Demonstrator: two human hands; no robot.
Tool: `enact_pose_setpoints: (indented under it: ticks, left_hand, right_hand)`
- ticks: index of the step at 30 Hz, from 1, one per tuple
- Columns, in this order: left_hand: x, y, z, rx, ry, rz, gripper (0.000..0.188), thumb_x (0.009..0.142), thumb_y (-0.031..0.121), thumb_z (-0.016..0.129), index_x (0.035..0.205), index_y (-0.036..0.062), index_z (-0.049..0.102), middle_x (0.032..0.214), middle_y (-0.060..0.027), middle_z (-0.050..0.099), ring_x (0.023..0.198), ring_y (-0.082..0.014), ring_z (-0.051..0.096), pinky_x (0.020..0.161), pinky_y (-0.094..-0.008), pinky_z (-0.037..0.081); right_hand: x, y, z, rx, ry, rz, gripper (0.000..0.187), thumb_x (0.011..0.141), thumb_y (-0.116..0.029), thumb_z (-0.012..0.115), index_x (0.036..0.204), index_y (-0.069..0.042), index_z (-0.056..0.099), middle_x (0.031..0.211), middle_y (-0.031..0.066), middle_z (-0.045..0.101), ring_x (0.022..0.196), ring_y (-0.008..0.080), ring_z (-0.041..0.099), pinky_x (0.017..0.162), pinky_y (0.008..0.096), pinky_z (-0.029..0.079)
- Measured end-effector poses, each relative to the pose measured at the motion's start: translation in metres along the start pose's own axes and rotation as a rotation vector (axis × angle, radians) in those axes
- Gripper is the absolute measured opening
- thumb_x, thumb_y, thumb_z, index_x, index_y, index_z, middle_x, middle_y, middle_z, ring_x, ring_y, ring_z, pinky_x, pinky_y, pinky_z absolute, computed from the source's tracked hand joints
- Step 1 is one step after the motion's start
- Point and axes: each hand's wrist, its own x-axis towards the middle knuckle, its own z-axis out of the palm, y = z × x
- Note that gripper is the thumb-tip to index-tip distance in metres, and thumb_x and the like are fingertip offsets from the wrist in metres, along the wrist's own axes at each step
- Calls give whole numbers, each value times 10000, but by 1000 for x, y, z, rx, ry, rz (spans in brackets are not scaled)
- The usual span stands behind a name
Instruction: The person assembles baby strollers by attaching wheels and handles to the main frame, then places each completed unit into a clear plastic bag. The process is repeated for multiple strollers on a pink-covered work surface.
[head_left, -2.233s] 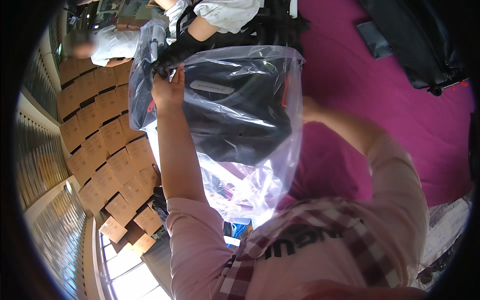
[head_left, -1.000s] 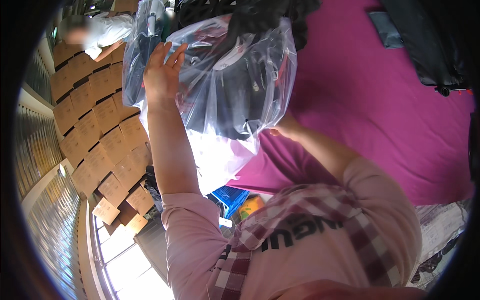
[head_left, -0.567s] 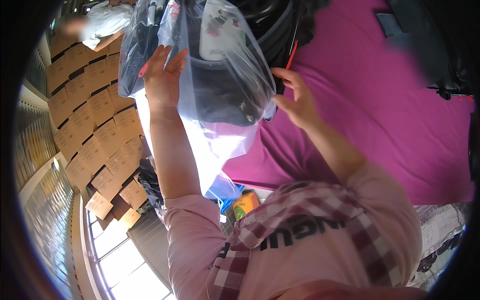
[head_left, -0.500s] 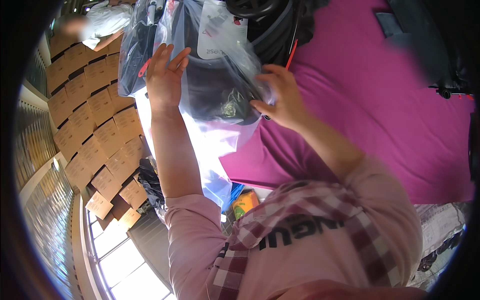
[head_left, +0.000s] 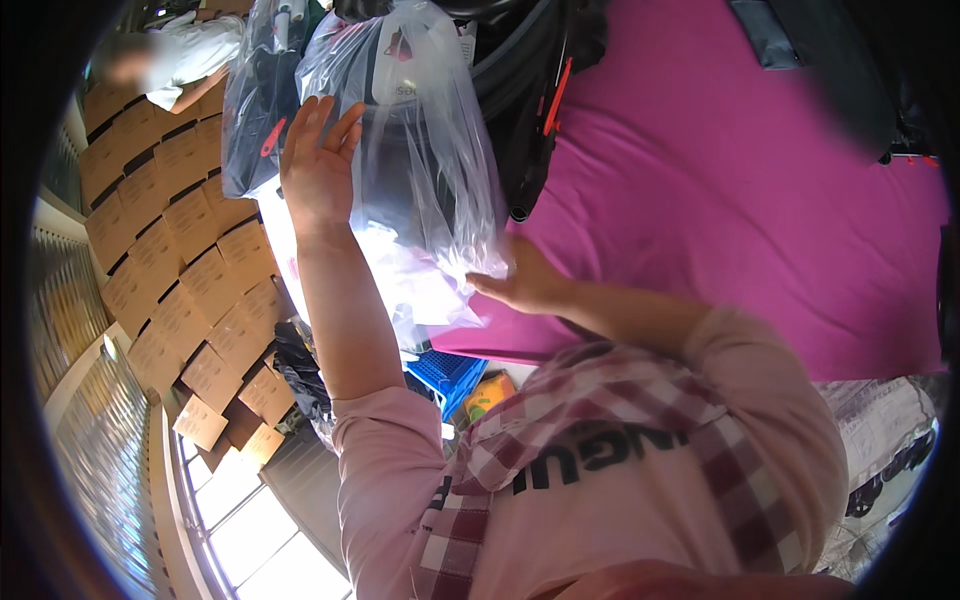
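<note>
A clear plastic bag (head_left: 455,150) lies in front of me at the table's left end, with a dark item and a pale card (head_left: 393,75) showing through it. My right hand (head_left: 525,280) pinches the bag's near right edge between thumb and fingers and stretches the film into folds. Against the bag's left side, my left hand (head_left: 320,180) is open, its fingers extended. Another clear bag (head_left: 250,150), holding dark things with a red piece, lies just left of that hand. Behind the bag's right side are black curved tubes (head_left: 515,70) and a red strip (head_left: 560,95).
A magenta cloth (head_left: 700,220) covers the table to the right, with black parts (head_left: 765,35) at its far edge. Stacked cardboard boxes (head_left: 150,270) fill the left, where a person in white (head_left: 195,60) is. A blue crate (head_left: 447,372) stands below the table edge.
My right hand has moved toward me and left, drawing the bag's edge over the dark item. The left hand stays open by the bag, and the view has shifted slightly.
</note>
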Motion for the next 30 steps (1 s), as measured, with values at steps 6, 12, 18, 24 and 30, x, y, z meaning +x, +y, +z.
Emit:
enact_pose_setpoints:
  ticks: [6,12,18,24,30]
  left_hand:
    - [-7,6,4,31,-8,9,526,941,178,505,1349,-105,329,1281,-222,490,1102,-340,579,862,-335,486]
    - [-15,4,-7,54,46,-21,525,939,194,515,1355,-76,342,1292,-221,482,1102,-332,576,875,-334,481]
    - [-13,-12,-28,-43,32,-51,472,949,161,499,1342,-64,370,1302,-206,476,1042,-309,614,838,-331,480]
    - [-11,-2,-19,18,43,-47,467,955,160,489,1346,-64,366,1311,-197,467,1056,-302,602,843,-331,472]
    - [-26,-17,-60,-59,81,-49,442,963,158,476,1335,-61,378,1293,-179,472,1069,-306,591,845,-339,470]
  right_hand:
    - [8,111,-37,-507,69,-202,343,775,-202,660,1078,-57,592,946,170,634,889,319,614,816,397,486]
    - [-2,73,-182,-1009,89,-166,369,716,-207,656,1070,-107,636,989,176,636,851,341,634,765,442,512]
    - [83,46,-331,-1347,495,-419,278,835,-274,585,1002,-57,637,932,187,662,845,354,638,763,450,498]
    - [176,70,-350,-1593,595,-210,287,821,-158,551,1069,-28,614,1111,204,622,1032,374,583,873,438,471]
    - [173,-36,-382,-820,721,-16,338,805,-154,623,1111,-36,539,887,139,633,819,318,623,672,444,506]
